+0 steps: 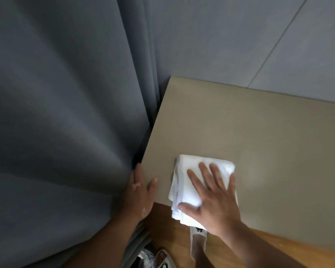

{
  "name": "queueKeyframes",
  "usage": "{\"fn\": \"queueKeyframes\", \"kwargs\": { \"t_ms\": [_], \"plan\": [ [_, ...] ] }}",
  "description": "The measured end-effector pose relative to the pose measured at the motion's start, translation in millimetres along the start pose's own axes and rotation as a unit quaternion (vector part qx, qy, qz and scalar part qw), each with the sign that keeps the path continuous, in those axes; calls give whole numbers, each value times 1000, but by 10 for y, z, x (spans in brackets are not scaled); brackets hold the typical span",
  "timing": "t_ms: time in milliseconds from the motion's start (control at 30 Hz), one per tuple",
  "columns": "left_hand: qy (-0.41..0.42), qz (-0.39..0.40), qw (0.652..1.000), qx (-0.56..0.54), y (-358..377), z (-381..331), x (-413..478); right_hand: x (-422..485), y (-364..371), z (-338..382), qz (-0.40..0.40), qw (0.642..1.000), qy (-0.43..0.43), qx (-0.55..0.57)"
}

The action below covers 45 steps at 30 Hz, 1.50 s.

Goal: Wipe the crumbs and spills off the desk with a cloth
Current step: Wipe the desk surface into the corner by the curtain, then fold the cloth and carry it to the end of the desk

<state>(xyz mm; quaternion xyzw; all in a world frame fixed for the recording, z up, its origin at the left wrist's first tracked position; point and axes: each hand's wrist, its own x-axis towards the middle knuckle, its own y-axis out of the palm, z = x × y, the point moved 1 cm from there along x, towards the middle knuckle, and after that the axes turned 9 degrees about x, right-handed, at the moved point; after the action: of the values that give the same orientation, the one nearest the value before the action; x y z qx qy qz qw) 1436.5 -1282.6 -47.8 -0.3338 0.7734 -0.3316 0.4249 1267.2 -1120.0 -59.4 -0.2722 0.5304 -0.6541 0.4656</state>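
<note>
A folded white cloth lies at the near left corner of the beige desk, its lower edge hanging a little past the desk's front edge. My right hand presses flat on the cloth with fingers spread and straight. My left hand rests against the desk's left edge at the corner, thumb lying on the top surface, fingers straight along the side. No crumbs or spills show on the visible desk surface.
A dark grey curtain hangs right against the desk's left side. A grey panelled wall stands behind the desk. Below the front edge are a wooden floor, my foot in a white slipper and other shoes.
</note>
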Motion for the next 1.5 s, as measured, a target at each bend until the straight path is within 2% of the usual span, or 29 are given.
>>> {"fn": "queueKeyframes", "kwargs": {
  "t_ms": [133, 200, 300, 400, 500, 567, 667, 767, 867, 1067, 1233, 1333, 1400, 1500],
  "plan": [
    [103, -39, 973, 200, 83, -119, 70, -225, -293, -782, -10, 983, 183, -7],
    [146, -27, 956, 254, 83, -233, 84, -104, -386, -947, -15, 965, 262, 8],
    [179, -8, 942, 284, 99, -386, 131, 366, -450, -902, -31, 946, 318, 49],
    [161, -13, 948, 274, 106, -468, 197, 860, -441, -700, -32, 950, 301, 82],
    [152, -62, 962, 219, 67, -536, 242, 1005, -393, -437, -11, 977, 203, 61],
    [135, -62, 973, 180, 32, -655, 275, 836, -312, -281, 7, 992, 118, 48],
    [120, -15, 988, 99, 5, -1029, 271, 380, -173, -243, -5, 999, 26, 43],
    [200, 53, 972, 111, 139, -1411, 263, 11, -146, -496, -11, 999, 0, 35],
    [242, 91, 948, 187, 342, -1724, 247, -233, -238, -845, -8, 1000, 7, 29],
    [287, 198, 910, 225, 775, -2313, 19, -766, -436, -1475, -16, 997, 30, 72],
    [291, 218, 908, 207, 1018, -2652, -145, -1034, -577, -1869, -98, 978, 95, 158],
    [291, 223, 913, 179, 1052, -2749, -222, -1122, -701, -2055, -139, 935, 235, 226],
    [286, 241, 916, 147, 1042, -2765, -245, -1184, -767, -2173, -126, 894, 313, 295],
    [279, 274, 918, 65, 966, -2802, -294, -1293, -848, -2258, -94, 853, 347, 378]
  ]
}}
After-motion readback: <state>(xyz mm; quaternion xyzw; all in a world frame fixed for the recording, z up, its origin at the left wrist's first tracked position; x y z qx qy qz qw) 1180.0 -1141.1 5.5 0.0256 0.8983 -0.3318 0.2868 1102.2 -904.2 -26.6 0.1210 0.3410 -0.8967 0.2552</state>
